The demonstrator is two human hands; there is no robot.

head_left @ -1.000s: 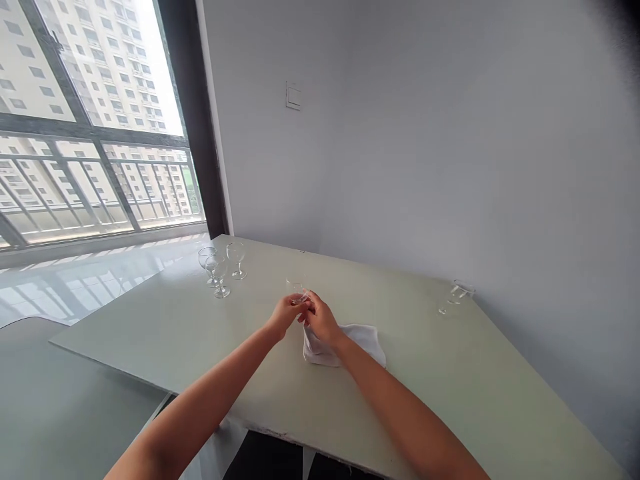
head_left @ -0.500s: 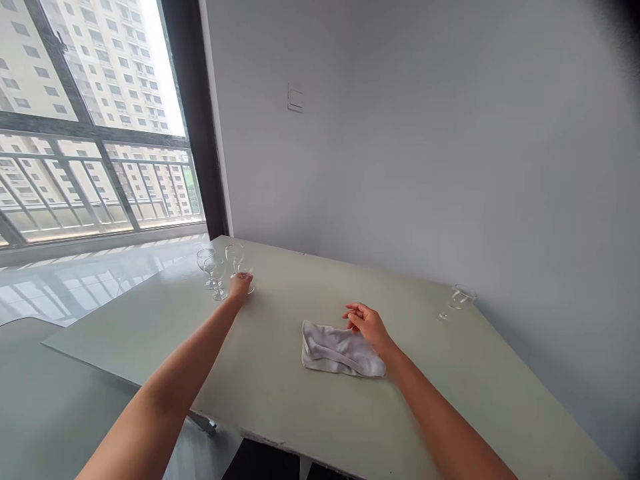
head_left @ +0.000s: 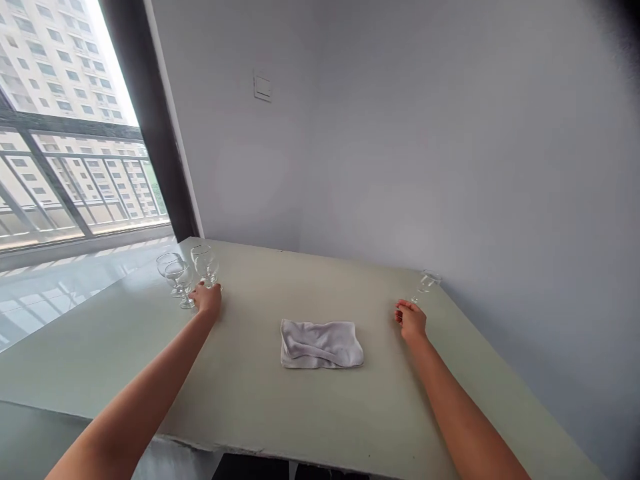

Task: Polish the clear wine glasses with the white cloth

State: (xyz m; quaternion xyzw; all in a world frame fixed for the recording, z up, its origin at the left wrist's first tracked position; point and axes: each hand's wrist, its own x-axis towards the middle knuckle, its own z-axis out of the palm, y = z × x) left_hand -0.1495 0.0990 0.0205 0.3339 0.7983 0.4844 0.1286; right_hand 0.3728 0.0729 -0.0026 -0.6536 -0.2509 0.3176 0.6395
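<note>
At table (head_left: pixel 245 387) | left hand (head_left: pixel 209 298) outstretched by glasses (head_left: pixel 178 271) | right hand (head_left: pixel 413 321) curled | grips: can't tell

Daylight enters through a dark-framed window (head_left: pixel 65 125) on the left, past a railing (head_left: pixel 85 157) and a tall building (head_left: pixel 70 73), onto a glossy floor (head_left: pixel 65 273), while grey walls (head_left: pixel 425 133) bearing a switch plate (head_left: pixel 263 87) meet behind the pale counter (head_left: pixel 425 413).

No writing or numbers seem legible at this blur.

Head cam, fwd & down twd hands (head_left: pixel 207 300).
</note>
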